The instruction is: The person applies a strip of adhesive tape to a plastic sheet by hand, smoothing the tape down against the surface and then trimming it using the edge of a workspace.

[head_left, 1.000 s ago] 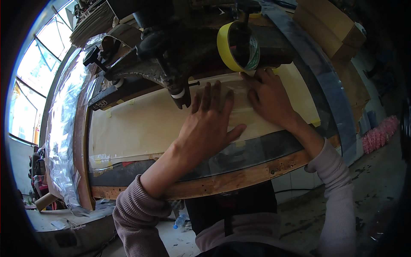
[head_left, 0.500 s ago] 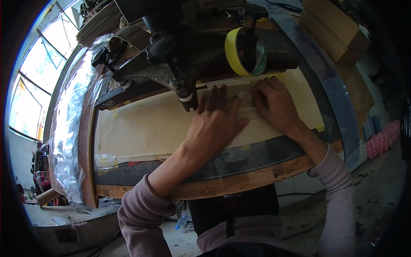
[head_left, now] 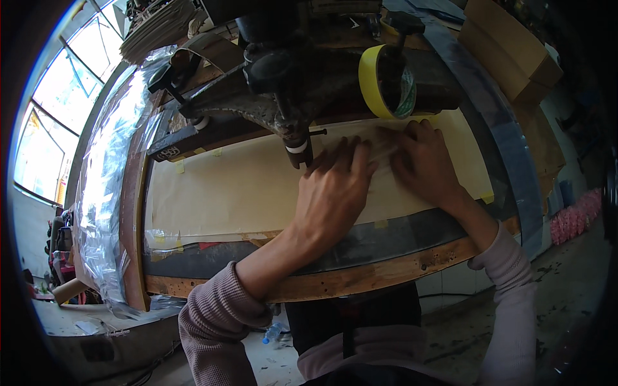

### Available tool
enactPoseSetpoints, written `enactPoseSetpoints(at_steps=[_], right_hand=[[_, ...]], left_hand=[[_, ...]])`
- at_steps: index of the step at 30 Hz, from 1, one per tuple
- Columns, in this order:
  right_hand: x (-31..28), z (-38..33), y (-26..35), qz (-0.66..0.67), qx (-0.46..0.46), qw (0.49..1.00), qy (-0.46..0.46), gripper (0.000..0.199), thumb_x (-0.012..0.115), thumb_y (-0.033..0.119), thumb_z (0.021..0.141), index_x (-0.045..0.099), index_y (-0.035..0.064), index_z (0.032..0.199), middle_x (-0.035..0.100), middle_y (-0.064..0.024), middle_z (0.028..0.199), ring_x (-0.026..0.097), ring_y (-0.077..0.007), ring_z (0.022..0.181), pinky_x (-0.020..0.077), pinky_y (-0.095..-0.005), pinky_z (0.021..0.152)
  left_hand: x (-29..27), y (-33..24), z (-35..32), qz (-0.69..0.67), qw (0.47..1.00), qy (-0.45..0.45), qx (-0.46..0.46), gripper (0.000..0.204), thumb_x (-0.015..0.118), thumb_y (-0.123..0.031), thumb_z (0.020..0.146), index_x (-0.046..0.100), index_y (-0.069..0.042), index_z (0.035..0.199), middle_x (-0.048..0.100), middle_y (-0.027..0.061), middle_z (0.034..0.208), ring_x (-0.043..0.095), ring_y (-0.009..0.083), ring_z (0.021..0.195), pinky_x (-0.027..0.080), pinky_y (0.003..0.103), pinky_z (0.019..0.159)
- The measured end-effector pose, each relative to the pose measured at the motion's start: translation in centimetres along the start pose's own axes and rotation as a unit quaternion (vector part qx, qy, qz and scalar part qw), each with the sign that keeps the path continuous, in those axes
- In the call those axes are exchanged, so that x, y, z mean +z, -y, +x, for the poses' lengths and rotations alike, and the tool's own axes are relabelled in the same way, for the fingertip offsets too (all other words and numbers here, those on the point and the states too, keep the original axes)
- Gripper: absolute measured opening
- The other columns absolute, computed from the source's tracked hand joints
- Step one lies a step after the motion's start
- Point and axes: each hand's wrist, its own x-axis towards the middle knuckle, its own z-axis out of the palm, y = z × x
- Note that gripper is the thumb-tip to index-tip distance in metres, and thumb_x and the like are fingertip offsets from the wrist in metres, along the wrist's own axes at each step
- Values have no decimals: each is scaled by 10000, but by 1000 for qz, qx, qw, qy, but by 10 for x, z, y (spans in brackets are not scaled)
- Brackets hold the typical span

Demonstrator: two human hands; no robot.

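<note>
A pale cream sheet [head_left: 225, 193] lies across a dark flat bed under a black metal clamp arm [head_left: 283, 83]. My left hand [head_left: 335, 193] rests on the sheet just right of the clamp's lower tip, its fingers reaching forward with nothing gripped. To its right, my right hand [head_left: 425, 161] has its fingers bent around a thin, see-through strip [head_left: 383, 154], which looks like clear tape or film. Blur and the fingers partly hide that strip. A roll of yellow tape [head_left: 371, 80] hangs from a knob on the clamp, just beyond my right hand.
A wooden rail [head_left: 347, 283] edges the bed nearest me. Crinkled clear plastic [head_left: 106, 193] covers the left side. A cardboard box [head_left: 508, 48] stands at the far right, with a pink bundle [head_left: 576, 215] below it. Stacked papers [head_left: 158, 32] are at the far left.
My left hand's fingers have drawn in from a flatter spread. My right hand's fingers now point left, toward my left hand. The whole view has shifted slightly.
</note>
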Motion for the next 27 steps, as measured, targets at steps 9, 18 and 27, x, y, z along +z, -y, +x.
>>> enactPoseSetpoints(at_steps=[9, 18, 27], right_hand=[[-2, 0, 11, -74, 4, 996, 42, 521, 628, 141, 788, 535, 102, 1298, 524, -123, 932, 505, -270, 894, 379, -400, 764], [0, 1, 8, -83, 1, 995, 56, 566, 635, 172, 787, 500, 104, 1333, 522, -140, 977, 506, -277, 938, 376, -406, 779], [5, 3, 6, -74, -19, 997, 16, 532, 610, 181, 799, 521, 108, 1318, 544, -150, 979, 523, -275, 955, 377, -410, 800]], left_hand=[[-1, -6, -1, 37, 999, -3, 25, 323, 601, -204, 885, 510, -1, 1118, 629, 198, 1059, 645, 404, 866, 556, 436, 730], [-4, -7, 1, 14, 999, 23, 19, 333, 618, -217, 873, 515, 9, 1095, 627, 229, 1044, 659, 384, 841, 562, 424, 705], [-4, -7, 3, 10, 1000, 21, 15, 301, 617, -228, 872, 531, 3, 1046, 647, 199, 996, 679, 330, 752, 570, 396, 625]])
